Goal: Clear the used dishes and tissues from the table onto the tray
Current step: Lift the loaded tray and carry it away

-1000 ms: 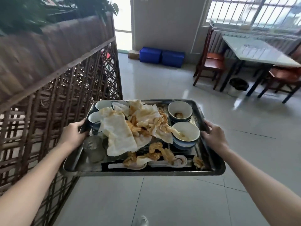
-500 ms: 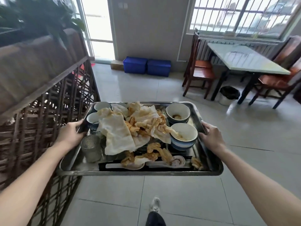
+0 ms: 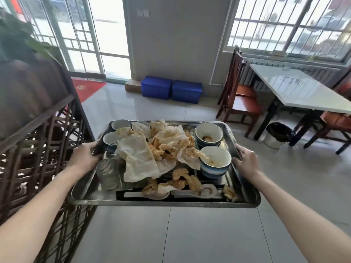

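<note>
I carry a steel tray [image 3: 89,194] in the air over the tiled floor. My left hand [image 3: 84,158] grips its left rim and my right hand [image 3: 246,160] grips its right rim. On the tray lie crumpled stained tissues [image 3: 138,160] mixed with food scraps. Two blue-rimmed bowls [image 3: 215,158] stand at the right, the far one [image 3: 208,132] with a brown residue. Small cups [image 3: 119,124] sit at the far left, a ribbed glass [image 3: 107,172] at the near left. White spoons [image 3: 199,191] lie along the front edge.
A wooden lattice divider [image 3: 43,149] with plants stands close on my left. Two blue crates [image 3: 171,90] rest against the far wall. A white table [image 3: 296,88] with red wooden chairs [image 3: 239,95] and a bin [image 3: 275,133] is on the right. A glass door is at the back left.
I have walked forward along the divider with the tray. The view has tilted up and the door and windows now show. Both hands keep their grip.
</note>
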{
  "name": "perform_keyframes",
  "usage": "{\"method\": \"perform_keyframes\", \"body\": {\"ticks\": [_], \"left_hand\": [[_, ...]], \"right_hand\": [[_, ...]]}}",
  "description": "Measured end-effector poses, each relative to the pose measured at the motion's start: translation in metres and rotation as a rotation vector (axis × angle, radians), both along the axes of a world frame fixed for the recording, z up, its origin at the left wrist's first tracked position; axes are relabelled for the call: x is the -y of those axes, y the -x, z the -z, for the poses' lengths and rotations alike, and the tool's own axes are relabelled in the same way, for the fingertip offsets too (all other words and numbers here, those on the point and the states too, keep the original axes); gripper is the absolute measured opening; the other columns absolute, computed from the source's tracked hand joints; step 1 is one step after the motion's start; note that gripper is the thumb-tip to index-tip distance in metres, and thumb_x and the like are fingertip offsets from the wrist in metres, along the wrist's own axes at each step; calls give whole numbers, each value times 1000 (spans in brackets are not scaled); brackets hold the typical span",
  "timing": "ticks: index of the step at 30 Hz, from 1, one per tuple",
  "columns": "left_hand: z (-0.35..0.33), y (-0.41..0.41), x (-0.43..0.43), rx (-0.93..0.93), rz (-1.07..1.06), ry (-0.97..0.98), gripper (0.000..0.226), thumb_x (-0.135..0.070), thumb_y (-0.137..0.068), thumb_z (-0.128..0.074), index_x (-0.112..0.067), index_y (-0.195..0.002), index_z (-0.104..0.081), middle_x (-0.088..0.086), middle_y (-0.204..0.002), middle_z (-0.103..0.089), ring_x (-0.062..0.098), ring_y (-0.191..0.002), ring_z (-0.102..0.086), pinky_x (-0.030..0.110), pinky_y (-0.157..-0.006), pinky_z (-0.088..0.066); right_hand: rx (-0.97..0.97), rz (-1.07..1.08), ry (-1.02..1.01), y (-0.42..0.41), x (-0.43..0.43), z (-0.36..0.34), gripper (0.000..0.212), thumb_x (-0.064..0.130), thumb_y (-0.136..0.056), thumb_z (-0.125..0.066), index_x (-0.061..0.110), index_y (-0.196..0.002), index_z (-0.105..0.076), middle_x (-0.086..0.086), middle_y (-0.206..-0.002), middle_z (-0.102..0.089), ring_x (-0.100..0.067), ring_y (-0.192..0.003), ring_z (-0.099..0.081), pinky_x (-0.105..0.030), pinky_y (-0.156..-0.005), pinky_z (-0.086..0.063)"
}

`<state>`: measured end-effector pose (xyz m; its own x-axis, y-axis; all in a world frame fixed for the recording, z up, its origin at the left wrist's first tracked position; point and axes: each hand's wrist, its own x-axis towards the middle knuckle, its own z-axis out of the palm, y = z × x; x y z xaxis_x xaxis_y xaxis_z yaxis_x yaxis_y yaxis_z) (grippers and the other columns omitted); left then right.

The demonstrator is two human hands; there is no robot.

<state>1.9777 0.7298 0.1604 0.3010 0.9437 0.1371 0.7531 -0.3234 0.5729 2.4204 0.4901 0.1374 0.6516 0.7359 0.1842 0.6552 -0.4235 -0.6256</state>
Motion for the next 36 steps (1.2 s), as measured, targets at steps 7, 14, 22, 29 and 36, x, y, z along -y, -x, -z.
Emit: {"method": "perform_keyframes", "body": {"ticks": [7,14,22,29,36], "left_hand": [[18,-72,-178,-9,33,13,41,-14,-77,-77,-18,-118,-69,23,-101,-70,40,-99,-64,35,-69,-39],[11,-143,-349,37,87,44,42,-14,-78,-74,-25,-118,-68,19,-94,-70,37,-95,-63,34,-72,-41],[5,-230,-508,51,106,63,38,-14,-76,-77,-19,-113,-71,10,-73,-61,26,-74,-55,32,-67,-38],[12,-336,-649,42,133,59,41,-14,-76,-75,-24,-116,-69,19,-97,-71,34,-89,-63,30,-70,-40],[11,-445,-782,51,141,70,45,-11,-76,-73,-25,-119,-68,18,-98,-71,36,-93,-62,31,-71,-38]], "right_hand": [[-21,43,-8,-62,-159,17,60,4,-77,-70,13,-134,-54,-6,-124,-64,-27,-115,-59,-38,-99,-45],[-20,101,-30,-116,-314,17,57,-5,-76,-68,6,-131,-55,-10,-127,-61,-27,-119,-56,-25,-98,-35],[-33,110,8,-197,-460,18,58,-2,-77,-68,5,-132,-54,-10,-128,-60,-26,-121,-55,-26,-98,-37],[-70,145,-12,-299,-590,28,58,0,-77,-69,6,-132,-54,-10,-128,-60,-24,-118,-57,-23,-94,-37],[-58,144,-5,-408,-719,16,59,-1,-77,-69,4,-134,-52,-9,-130,-59,-23,-120,-56,-23,-98,-35]]}}
